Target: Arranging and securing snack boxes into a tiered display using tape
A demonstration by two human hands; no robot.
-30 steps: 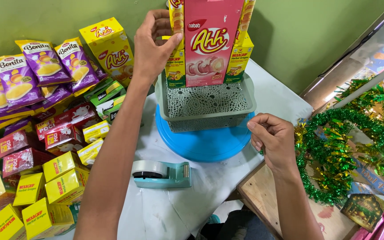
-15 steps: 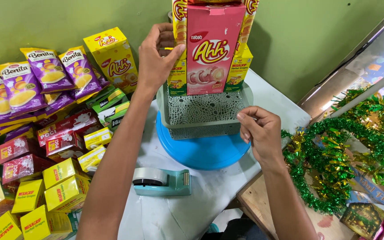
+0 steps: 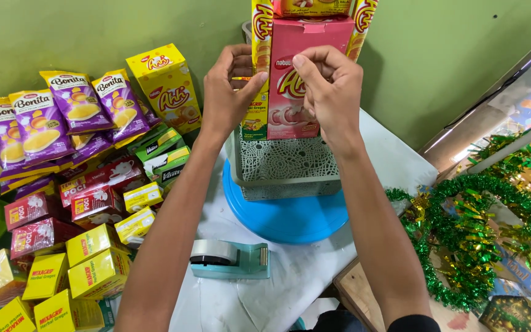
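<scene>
Head view: at twelve o'clock, the left hand (image 3: 227,92) grips the yellow box (image 3: 260,43), and the right hand (image 3: 330,86) pinches closed against the pink box (image 3: 299,74) standing in the grey basket (image 3: 287,169). Steadying both boxes should keep the stack upright.

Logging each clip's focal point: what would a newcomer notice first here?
Both hands, left hand and right hand, meet at centre on a tall pink snack box standing in a grey lattice basket. Purple snack bags lean against the green wall at left; green tinsel lies at right.
</scene>
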